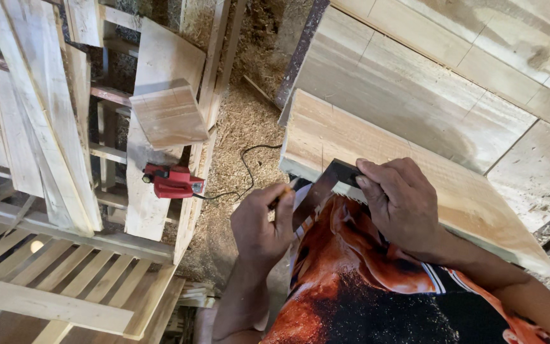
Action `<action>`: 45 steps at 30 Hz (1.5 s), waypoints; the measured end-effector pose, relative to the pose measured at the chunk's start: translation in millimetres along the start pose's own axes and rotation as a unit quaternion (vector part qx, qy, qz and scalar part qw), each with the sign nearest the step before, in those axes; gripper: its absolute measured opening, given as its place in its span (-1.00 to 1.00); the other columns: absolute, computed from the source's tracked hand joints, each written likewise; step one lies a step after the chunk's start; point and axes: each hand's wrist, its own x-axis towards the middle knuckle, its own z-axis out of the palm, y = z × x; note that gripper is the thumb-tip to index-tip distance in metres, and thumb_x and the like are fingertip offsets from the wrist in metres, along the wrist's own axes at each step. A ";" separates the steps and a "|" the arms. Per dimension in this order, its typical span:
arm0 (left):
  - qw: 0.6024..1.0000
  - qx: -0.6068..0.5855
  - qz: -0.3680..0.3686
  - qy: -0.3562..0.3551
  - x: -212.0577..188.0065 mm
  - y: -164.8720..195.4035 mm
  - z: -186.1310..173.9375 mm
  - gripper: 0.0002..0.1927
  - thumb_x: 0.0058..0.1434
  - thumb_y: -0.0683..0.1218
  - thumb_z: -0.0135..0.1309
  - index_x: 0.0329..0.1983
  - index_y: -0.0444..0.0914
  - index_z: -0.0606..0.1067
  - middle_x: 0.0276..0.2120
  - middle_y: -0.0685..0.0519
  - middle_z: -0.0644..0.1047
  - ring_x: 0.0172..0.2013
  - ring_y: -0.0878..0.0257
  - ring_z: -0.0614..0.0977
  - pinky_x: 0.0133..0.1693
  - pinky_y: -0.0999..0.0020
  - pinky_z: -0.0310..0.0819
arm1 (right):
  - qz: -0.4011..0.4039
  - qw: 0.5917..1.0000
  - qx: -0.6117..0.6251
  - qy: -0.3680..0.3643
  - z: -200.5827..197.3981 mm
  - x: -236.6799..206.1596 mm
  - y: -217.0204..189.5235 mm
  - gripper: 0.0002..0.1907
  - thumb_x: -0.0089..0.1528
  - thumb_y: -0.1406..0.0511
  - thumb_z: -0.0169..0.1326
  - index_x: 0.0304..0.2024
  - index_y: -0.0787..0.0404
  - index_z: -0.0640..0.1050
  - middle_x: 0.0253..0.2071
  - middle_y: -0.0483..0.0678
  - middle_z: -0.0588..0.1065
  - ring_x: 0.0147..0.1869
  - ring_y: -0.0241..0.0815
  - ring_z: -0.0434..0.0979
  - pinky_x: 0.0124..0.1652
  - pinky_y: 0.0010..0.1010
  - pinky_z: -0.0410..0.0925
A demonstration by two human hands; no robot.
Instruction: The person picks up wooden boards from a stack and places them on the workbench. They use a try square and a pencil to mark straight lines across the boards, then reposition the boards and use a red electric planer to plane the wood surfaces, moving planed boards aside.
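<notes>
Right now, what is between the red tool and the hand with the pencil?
In the head view, a black cord trails over sawdust between the red power tool and the left hand.

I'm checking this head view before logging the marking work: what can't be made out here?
- Pencil: mostly hidden in the left hand; only its tip shows.
- Square: part covered by the right hand fingers, part behind the shirt.
- Any mark on the board: hidden behind the square.
- Red power tool: too small to identify.

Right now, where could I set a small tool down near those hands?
The big boards beyond the square are bare. It is crowded at the near plank edge, under the left hand and right hand.
</notes>
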 end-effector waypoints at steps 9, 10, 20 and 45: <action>0.989 0.093 0.098 -0.057 14.1 18.6 5.0 -0.82 0.32 -0.22 0.25 -0.08 -0.34 0.52 -0.50 0.02 0.51 -0.53 0.21 0.53 -0.48 0.26 0.30 | 0.009 1.000 -0.011 0.011 0.6 -4.1 -2.7 -0.75 0.32 0.35 0.24 0.04 0.20 0.58 -0.27 0.02 0.50 -0.22 -0.03 0.50 -0.25 -0.25 0.38; 0.988 0.096 0.103 -0.062 13.4 19.8 2.1 -0.82 0.31 -0.22 0.25 -0.08 -0.34 0.52 -0.49 0.02 0.52 -0.53 0.22 0.53 -0.49 0.27 0.30 | 0.007 1.000 -0.008 0.006 0.1 -4.3 -2.7 -0.76 0.32 0.34 0.24 0.04 0.20 0.58 -0.27 0.03 0.50 -0.22 -0.02 0.51 -0.25 -0.25 0.38; 0.993 0.071 0.097 -0.016 16.2 29.4 -6.1 -0.85 0.32 -0.21 0.25 -0.08 -0.31 0.56 -0.39 -0.01 0.63 -0.49 0.28 0.60 -0.46 0.34 0.40 | -0.004 1.000 -0.016 0.027 -0.5 -6.0 -5.2 -0.78 0.35 0.35 0.22 0.04 0.21 0.57 -0.26 0.05 0.50 -0.20 0.01 0.51 -0.21 -0.22 0.38; 0.916 -0.372 -0.141 0.056 -10.6 17.2 -9.0 -0.92 0.52 -0.15 -0.05 -0.08 -0.26 0.40 -0.41 0.03 0.54 -0.56 0.38 0.47 -0.56 0.50 0.33 | 0.177 0.912 -0.286 -0.234 -82.2 -93.0 53.3 -0.49 0.22 -0.03 0.17 0.20 -0.12 0.54 0.05 -0.11 0.61 -0.06 -0.04 0.67 -0.08 -0.15 0.53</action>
